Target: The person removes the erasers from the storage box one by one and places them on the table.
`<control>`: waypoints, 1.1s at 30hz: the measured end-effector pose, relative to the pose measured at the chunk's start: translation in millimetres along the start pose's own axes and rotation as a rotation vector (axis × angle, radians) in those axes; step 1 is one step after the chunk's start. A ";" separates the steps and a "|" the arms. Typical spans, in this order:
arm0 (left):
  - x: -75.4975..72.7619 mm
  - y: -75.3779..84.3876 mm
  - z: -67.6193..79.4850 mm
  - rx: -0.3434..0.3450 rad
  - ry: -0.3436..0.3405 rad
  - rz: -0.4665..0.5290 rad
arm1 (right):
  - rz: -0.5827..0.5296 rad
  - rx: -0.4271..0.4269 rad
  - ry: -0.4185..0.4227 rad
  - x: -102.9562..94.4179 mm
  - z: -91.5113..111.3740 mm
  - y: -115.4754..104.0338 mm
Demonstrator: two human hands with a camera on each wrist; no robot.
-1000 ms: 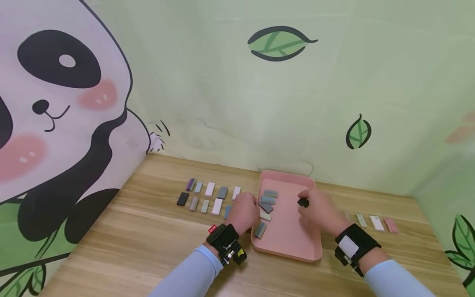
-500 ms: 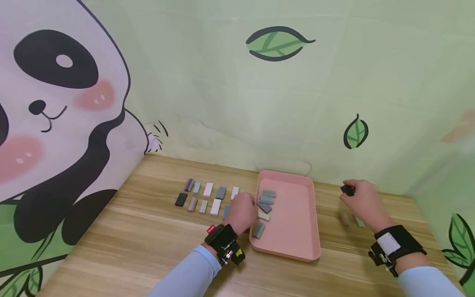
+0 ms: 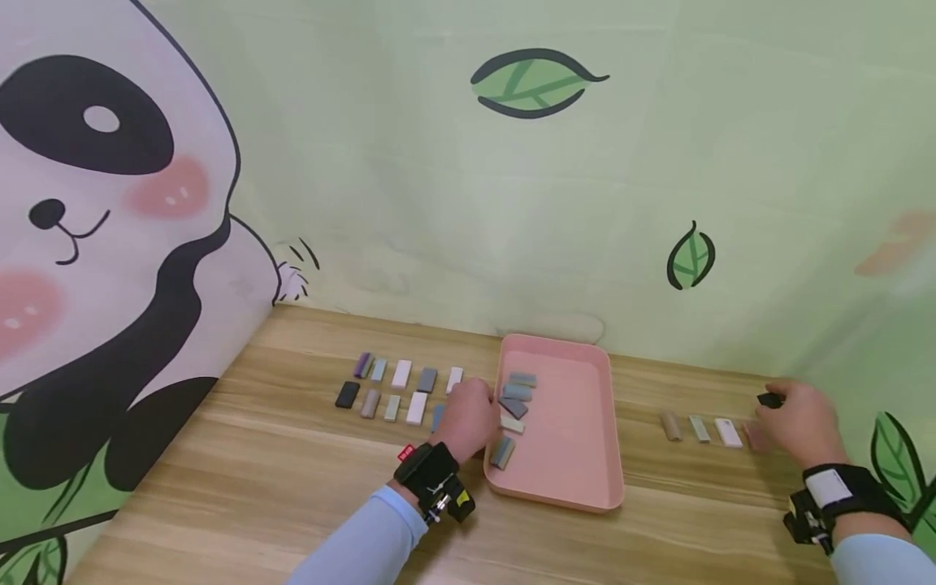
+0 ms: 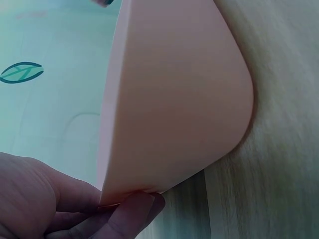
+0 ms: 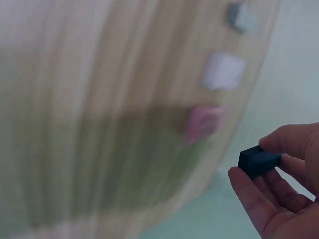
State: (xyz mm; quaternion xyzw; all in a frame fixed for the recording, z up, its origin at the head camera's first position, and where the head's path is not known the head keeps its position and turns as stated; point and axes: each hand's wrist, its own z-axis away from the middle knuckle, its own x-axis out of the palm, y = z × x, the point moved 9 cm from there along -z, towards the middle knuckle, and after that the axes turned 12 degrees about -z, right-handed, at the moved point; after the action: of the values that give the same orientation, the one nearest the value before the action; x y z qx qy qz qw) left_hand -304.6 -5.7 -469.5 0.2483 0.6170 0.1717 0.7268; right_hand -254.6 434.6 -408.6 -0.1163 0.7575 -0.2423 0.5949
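I have the black block (image 5: 259, 162) pinched in the fingertips of my right hand (image 3: 800, 418), which seems to hold it up off the wood, though I can't tell how high. I grip it by its sides with one end poking out, probably so that the small piece stays easy to turn and to let go. Just below and to the left of that grip sits the pink block (image 5: 204, 123), partly behind my hand in the head view; farther left come the white block (image 3: 728, 433), the green block (image 3: 699, 429) and the tan block (image 3: 670, 426), spaced apart, perhaps so that fingers fit between them. A stretch of table (image 3: 634, 471) separates the tan block from the pink tray (image 3: 559, 455). My left hand (image 3: 468, 418) is clamped on the tray's left rim, likely to steady it; the blocks in the tray (image 3: 517, 393) lie along that side, close to those fingers. Left of that hand are two rows of blocks (image 3: 417, 409). The wall (image 3: 439, 203) limits reach just beyond my right hand; the wood toward me gives more room.
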 end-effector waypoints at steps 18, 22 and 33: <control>-1.9 -5.0 2.5 0.006 0.014 -0.028 | 0.064 0.035 0.009 15.0 11.3 42.0; -3.5 -5.3 4.2 0.002 0.013 -0.019 | 0.076 0.032 -0.006 16.0 10.6 37.8; -3.8 0.4 1.4 0.072 0.056 -0.044 | 0.101 0.059 -0.072 16.8 11.2 47.0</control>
State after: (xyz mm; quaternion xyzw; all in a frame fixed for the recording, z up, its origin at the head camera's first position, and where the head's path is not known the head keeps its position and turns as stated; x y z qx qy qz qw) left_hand -303.8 -7.7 -466.0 0.2557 0.6481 0.1401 0.7035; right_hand -243.1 464.4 -448.5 -0.0688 0.7331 -0.2298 0.6364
